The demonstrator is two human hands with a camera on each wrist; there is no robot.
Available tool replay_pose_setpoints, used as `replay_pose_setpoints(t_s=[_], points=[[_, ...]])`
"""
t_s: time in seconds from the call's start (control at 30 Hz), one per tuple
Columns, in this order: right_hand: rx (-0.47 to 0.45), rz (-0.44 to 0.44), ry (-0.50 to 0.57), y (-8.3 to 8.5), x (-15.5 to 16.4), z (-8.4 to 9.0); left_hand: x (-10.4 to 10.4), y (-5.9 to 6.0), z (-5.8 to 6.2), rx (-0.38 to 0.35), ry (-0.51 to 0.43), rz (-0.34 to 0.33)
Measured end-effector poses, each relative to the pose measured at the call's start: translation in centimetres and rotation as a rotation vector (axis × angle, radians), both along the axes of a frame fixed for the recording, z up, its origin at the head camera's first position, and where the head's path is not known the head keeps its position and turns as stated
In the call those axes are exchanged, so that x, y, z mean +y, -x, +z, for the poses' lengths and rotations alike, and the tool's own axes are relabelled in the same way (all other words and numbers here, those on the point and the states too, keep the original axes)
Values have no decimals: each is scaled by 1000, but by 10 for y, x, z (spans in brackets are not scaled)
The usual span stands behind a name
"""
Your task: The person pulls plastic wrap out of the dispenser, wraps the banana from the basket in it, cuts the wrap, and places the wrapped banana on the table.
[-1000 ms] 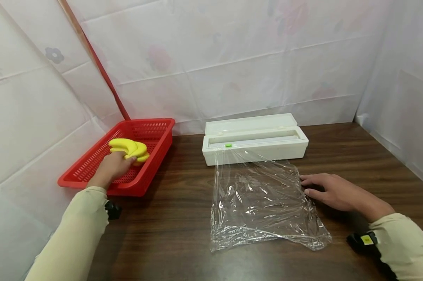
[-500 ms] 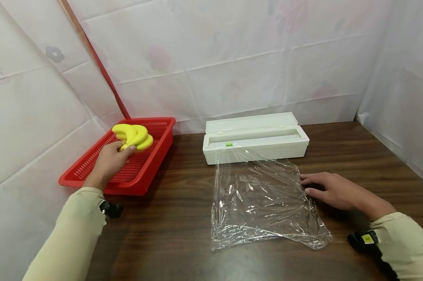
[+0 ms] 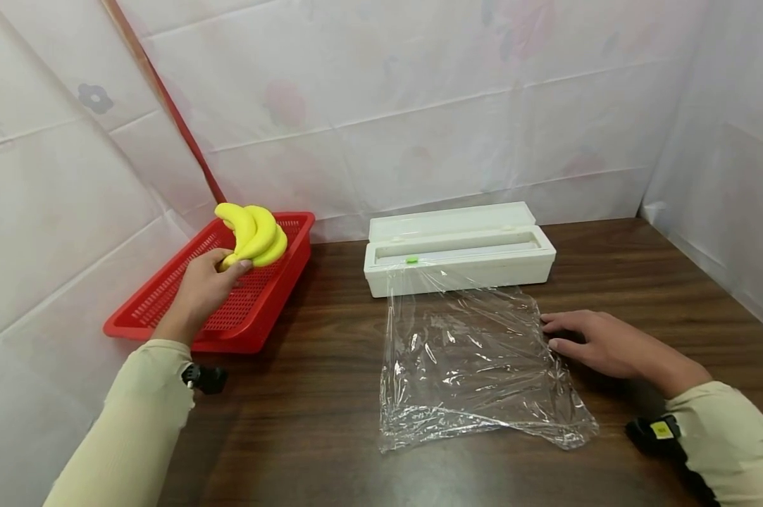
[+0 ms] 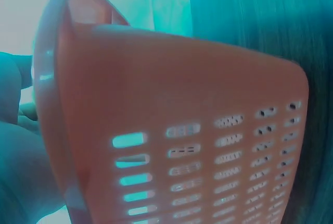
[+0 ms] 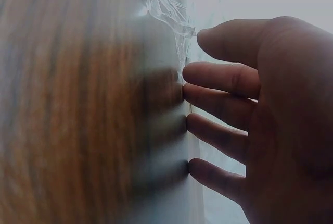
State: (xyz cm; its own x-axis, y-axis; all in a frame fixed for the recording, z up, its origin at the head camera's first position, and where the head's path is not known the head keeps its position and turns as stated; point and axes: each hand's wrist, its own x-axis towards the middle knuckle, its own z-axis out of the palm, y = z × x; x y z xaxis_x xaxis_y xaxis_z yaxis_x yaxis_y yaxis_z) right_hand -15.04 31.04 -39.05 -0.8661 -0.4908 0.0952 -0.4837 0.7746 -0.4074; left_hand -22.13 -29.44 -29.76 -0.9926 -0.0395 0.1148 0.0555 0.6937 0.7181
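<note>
A bunch of yellow bananas (image 3: 257, 236) is held up over the red basket (image 3: 267, 310), pinched at its stem end between the thumb and fingers of my left hand (image 3: 203, 285). In the left wrist view the basket's slotted wall (image 4: 182, 78) hides most of that hand. My right hand (image 3: 609, 345) rests with its fingertips on the table at the right edge of a clear plastic wrap sheet (image 3: 470, 359). The right wrist view shows those fingers (image 5: 218, 135) spread and fairly straight, the thumb by the crinkled film.
Behind the film stands a white wrap dispenser box (image 3: 463, 274) with its lid raised and a green slider (image 3: 411, 260) on its front edge. The sheet runs from it over the brown wooden table (image 3: 318, 394). White sheeting (image 3: 419, 105) encloses the back and sides.
My left hand has lifted the bananas up from inside the basket, and they now stand more upright above it. The right hand and the film have stayed where they were.
</note>
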Motion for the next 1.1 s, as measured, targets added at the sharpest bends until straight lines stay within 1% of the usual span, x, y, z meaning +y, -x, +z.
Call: replay_pose_setpoints(t_s=[0.1, 0.27, 0.47, 0.53, 0.63, 0.77, 0.9, 1.1], points=[[4, 3, 6, 0, -1, 0, 1, -3, -1, 24, -22, -24], [0, 5, 2, 0, -2, 2, 10, -12, -3, 105, -1, -84], [11, 18, 6, 0, -2, 0, 27, -23, -8, 189, 49, -194], [12, 18, 5, 0, -2, -1, 35, -25, -9, 221, 54, -231], [15, 14, 3, 0, 0, -1, 47, -29, -9, 249, 46, -280], [24, 10, -2, 1, 2, 0, 63, -33, -9, 251, 31, -324], [28, 13, -6, 1, 4, 0, 78, -36, -11, 249, 36, -362], [18, -7, -8, -2, 8, 1, 100, -39, -14, 246, 19, -426]])
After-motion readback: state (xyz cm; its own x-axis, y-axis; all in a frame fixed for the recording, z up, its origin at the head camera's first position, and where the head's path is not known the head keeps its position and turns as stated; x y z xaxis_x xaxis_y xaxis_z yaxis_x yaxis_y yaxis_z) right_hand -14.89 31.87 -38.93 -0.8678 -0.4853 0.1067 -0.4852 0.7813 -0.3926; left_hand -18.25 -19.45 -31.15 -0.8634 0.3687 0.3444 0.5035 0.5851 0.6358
